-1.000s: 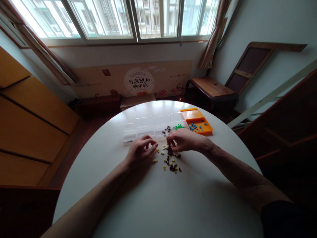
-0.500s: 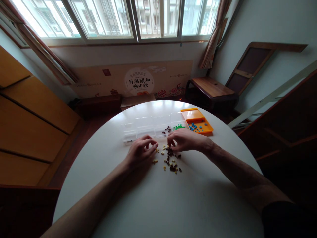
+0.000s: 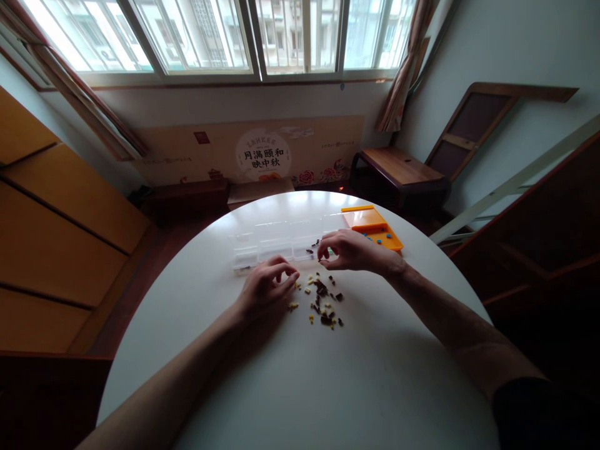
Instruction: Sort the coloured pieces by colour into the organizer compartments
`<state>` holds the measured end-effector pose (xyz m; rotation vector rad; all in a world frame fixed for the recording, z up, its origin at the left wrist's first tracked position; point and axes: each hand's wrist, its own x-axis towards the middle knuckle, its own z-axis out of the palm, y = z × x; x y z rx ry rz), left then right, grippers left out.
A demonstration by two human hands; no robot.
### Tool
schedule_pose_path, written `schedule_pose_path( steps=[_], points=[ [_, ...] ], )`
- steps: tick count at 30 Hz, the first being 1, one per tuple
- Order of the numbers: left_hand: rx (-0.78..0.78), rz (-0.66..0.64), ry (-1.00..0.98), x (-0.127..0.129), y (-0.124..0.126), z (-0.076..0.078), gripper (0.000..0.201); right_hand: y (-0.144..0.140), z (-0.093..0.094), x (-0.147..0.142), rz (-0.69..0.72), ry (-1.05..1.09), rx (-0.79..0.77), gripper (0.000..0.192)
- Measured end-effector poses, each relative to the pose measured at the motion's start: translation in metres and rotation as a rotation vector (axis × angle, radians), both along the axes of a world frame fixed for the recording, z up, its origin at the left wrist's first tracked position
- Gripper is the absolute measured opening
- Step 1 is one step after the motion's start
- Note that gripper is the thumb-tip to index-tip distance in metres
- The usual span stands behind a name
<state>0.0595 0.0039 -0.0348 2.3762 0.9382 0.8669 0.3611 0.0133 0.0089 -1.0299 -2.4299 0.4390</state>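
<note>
On the white round table (image 3: 290,375) lies a loose pile of small toy bricks (image 3: 321,290), dark brown, cream and yellow. My right hand (image 3: 349,250) is above the near edge of the clear plastic compartment box (image 3: 274,251), thumb and forefinger pinched on what looks like a small dark brown brick (image 3: 320,260). A few small dark bricks (image 3: 310,251) lie in the compartment beside it. My left hand (image 3: 267,284) rests left of the pile, its thumb and forefinger tips together beside some yellow bricks. Anything between those tips is too small to make out.
An orange tray (image 3: 394,242) with blue bricks (image 3: 379,241) stands right of the clear box, partly behind my right hand. Green bricks show only slightly past my right fingers. A wooden bench (image 3: 403,164) stands beyond the table, below the window.
My right hand has risen from the brick pile and moved away from me to the clear box, now covering most of the green bricks. My left hand has stayed in place.
</note>
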Motion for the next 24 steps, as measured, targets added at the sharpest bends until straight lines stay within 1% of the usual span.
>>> schedule_pose_path(
  steps=[4, 8, 10, 13, 18, 21, 24],
  points=[
    [-0.003, -0.004, -0.005, 0.0, -0.001, 0.001, 0.019, 0.01, -0.007, 0.0, -0.086, 0.087, 0.104, 0.004],
    [-0.006, 0.002, -0.003, 0.0, -0.001, 0.002, 0.02, 0.015, -0.013, 0.0, -0.153, 0.095, 0.183, 0.005],
    [-0.004, -0.001, -0.004, -0.001, -0.001, 0.002, 0.02, 0.015, -0.014, 0.001, -0.178, 0.093, 0.198, 0.007],
    [-0.002, -0.005, -0.005, -0.001, 0.0, 0.002, 0.019, 0.012, -0.011, 0.002, -0.162, 0.095, 0.169, 0.008],
    [0.027, 0.004, -0.006, 0.0, 0.001, 0.0, 0.013, 0.003, -0.001, 0.003, -0.018, -0.009, -0.008, 0.012],
    [0.035, -0.002, 0.022, 0.0, 0.0, 0.001, 0.012, -0.002, 0.002, 0.001, -0.023, -0.098, -0.065, 0.008],
    [0.029, 0.002, 0.046, 0.001, -0.002, 0.004, 0.009, -0.002, 0.0, -0.001, -0.046, -0.163, -0.041, 0.008]
  ],
)
